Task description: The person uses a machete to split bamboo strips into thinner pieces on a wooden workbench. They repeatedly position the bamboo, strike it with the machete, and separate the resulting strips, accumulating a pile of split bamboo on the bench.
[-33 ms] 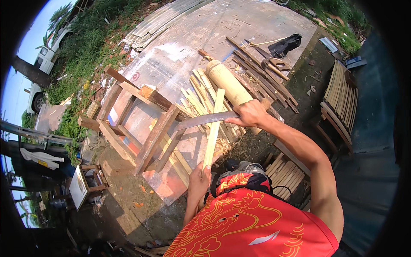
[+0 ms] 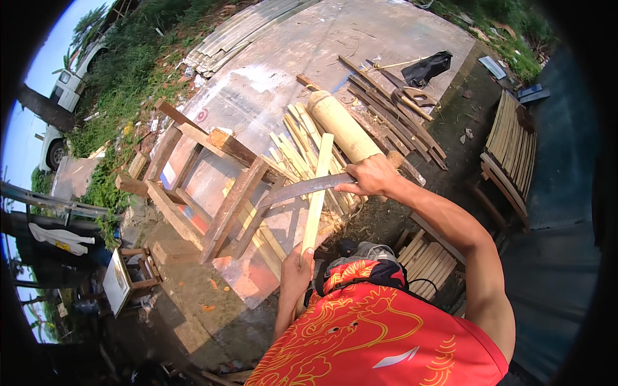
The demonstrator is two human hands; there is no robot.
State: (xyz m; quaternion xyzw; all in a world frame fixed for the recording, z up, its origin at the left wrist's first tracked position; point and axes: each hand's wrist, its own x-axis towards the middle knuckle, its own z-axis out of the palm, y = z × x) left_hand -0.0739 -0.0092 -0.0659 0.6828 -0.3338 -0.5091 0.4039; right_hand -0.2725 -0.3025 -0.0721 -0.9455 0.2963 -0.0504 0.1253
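My left hand (image 2: 298,269) is closed around the lower end of a pale bamboo strip (image 2: 317,209), which slants up and away from me. In my right hand (image 2: 370,175) is the handle of a machete, its fingers wrapped round it. The dark machete blade (image 2: 290,195) points left and crosses the strip about midway along it. Whether its edge touches the strip I cannot tell. Behind them a thick bamboo pole (image 2: 341,125) lies slanted, its near end hidden by my right hand. Split bamboo strips (image 2: 297,143) are piled left of the pole.
A wooden frame (image 2: 233,209) stands close on the left. Dark wooden lengths (image 2: 393,119), a handsaw (image 2: 420,98) and a black plastic bag (image 2: 427,69) lie far right. Slatted bamboo panels (image 2: 512,145) stand at right. A small stool (image 2: 132,280) sits at lower left.
My right hand and the machete have shifted slightly left and toward me. The left hand and the strip hold nearly the same place.
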